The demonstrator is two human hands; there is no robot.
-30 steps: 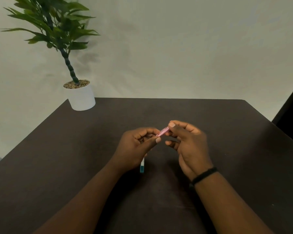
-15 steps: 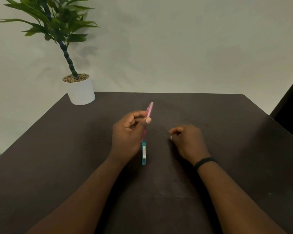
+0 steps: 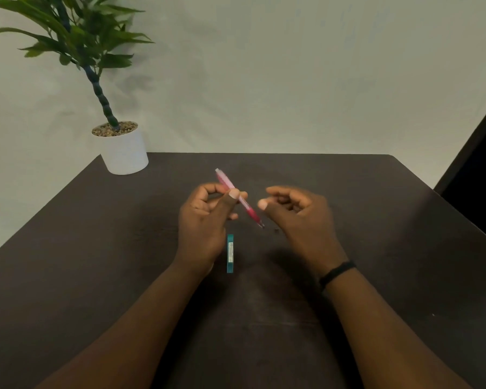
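My left hand (image 3: 205,223) pinches a pink mechanical pencil (image 3: 249,210) between thumb and fingers, above the dark table (image 3: 376,248). The pencil slants, its cap end up and to the left, its tip down and to the right. My right hand (image 3: 300,220) hovers just right of the pencil's tip, fingers curled, thumb and forefinger close together; I see nothing held in it. A small teal lead case (image 3: 230,253) lies flat on the table between my wrists. A tiny dark speck (image 3: 276,231) lies on the table by the pencil tip.
A potted plant in a white pot (image 3: 124,153) stands at the table's far left corner. A dark object (image 3: 477,178) rises beyond the table's right edge. A pale wall is behind.
My right hand let go of the pencil a second ago and drew right. Since then my left hand has tilted the pencil so its tip points down-right, and my right hand has come back near it.
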